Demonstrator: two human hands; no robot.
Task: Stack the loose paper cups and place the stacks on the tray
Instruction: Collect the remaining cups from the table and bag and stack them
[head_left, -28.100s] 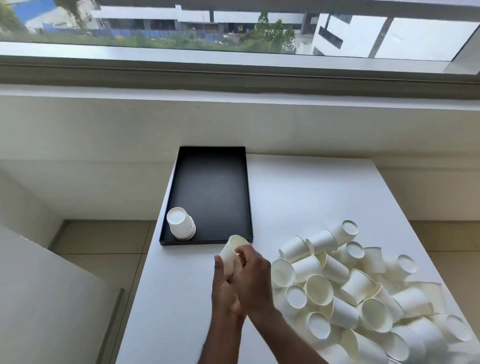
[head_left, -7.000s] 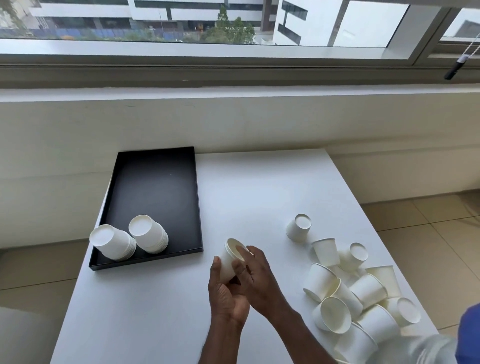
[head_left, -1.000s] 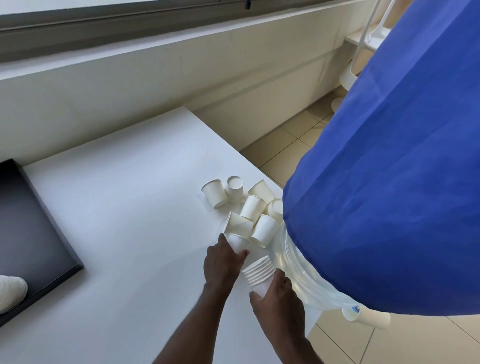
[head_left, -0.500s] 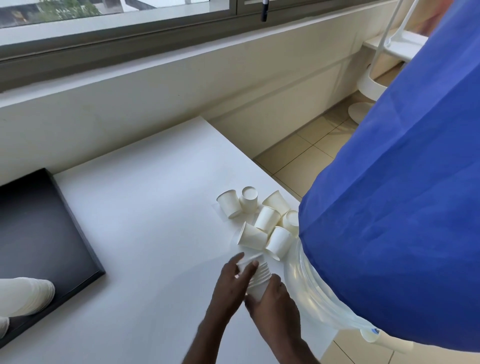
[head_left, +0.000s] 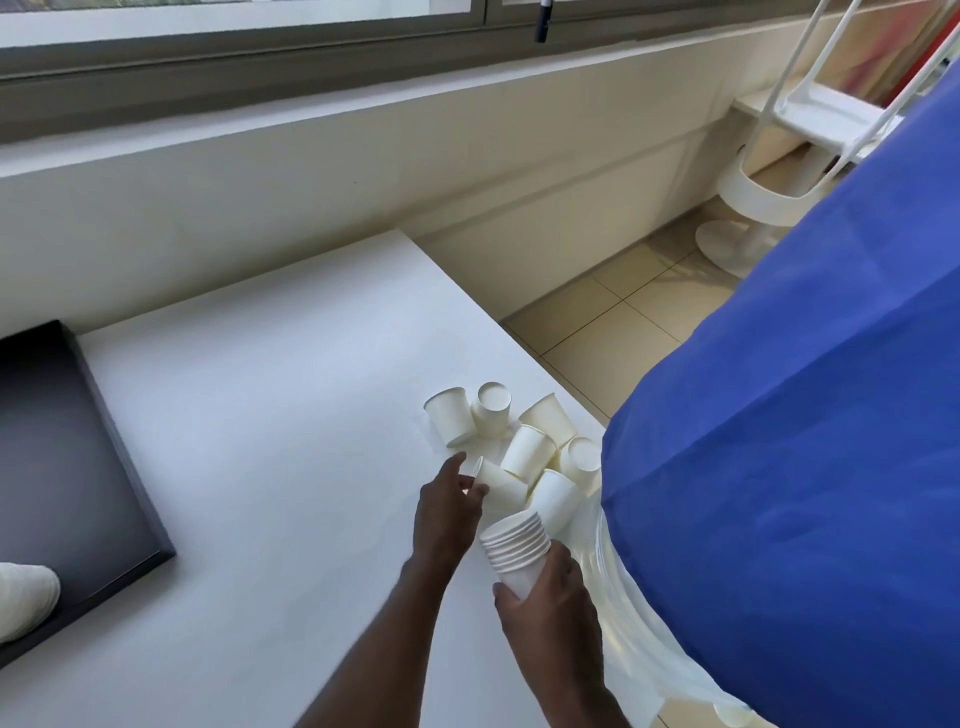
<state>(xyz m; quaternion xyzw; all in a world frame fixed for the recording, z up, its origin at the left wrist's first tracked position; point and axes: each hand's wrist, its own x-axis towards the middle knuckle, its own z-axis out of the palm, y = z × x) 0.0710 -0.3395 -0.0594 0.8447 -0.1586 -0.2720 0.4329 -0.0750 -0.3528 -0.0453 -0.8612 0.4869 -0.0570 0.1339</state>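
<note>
Holding the nested stack (head_left: 515, 543) in our right hand (head_left: 553, 618): thumb and fingers are wrapped round its lower end, and the open mouths are tilted up toward the far left. The stack sits just right of our left hand (head_left: 444, 514) and touches nothing else that we can make out.

Left hand is on the white table (head_left: 260, 415), reaching to the far right. Its fingertips (head_left: 477, 491) are at the rim of a cup on its side (head_left: 504, 488), whose mouth faces the hand. We cannot tell whether that is a pinch or just contact.

The remaining loose cups (head_left: 527, 452) are bunched just beyond that cup near the table's right edge. Some lie on their sides and one stands upside down.

The black tray (head_left: 130, 467) is well apart at the far left of the table. A finished stack (head_left: 23, 597) lies on its side in the tray's near corner, cut off by the frame.

Blue fabric (head_left: 779, 467) fills the right side, with clear plastic (head_left: 623, 597) bunched under it right beside the cups. A white chair (head_left: 779, 156) stands on the floor, far right.
</note>
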